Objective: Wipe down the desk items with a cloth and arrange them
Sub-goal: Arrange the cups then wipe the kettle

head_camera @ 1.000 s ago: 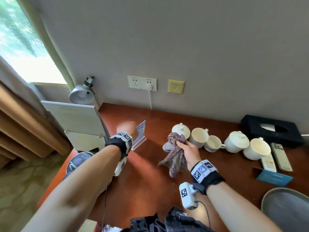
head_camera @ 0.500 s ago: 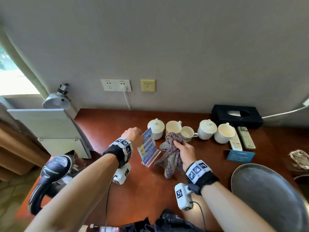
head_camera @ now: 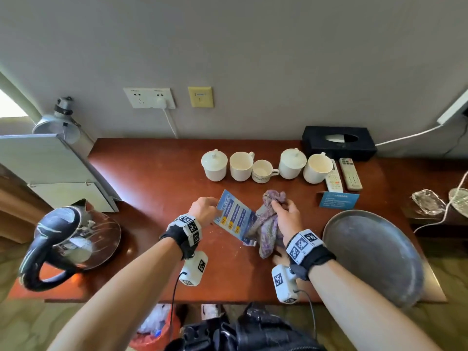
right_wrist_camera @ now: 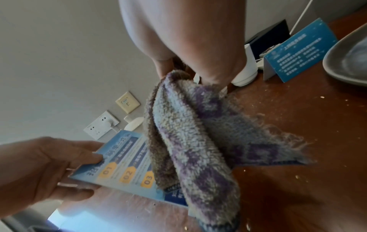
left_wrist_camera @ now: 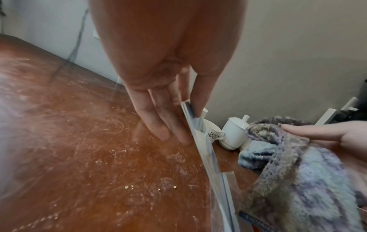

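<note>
**Inspector:** Where did the sign (head_camera: 234, 218) stand at this check?

**Assistant:** It was tilted above the desk (head_camera: 152, 173) centre, at about 12 o'clock from the person. The left hand (head_camera: 204, 210) pinched its left edge, thumb on the printed face and fingers (left_wrist_camera: 158, 124) flat behind. A second earlier that hand held it out at 10 o'clock, well apart from the cloth (head_camera: 268, 226). It had since come in until cloth and sign touched.

**Inspector:** And the cloth?

**Assistant:** It was bunched in the right hand (head_camera: 287, 216), fingers clenched round its top, and hung over the sign's right part.

**Inspector:** Your reading for the task?

**Assistant:** In my judgement the sign's wipe was only starting. The cups (head_camera: 266, 167), at 12 o'clock along the wall, and the remotes (head_camera: 342, 174), at 1 o'clock, sat in a row. Whether they were already wiped could not be told. Crumbs and dusty streaks lay on the desk.
</note>
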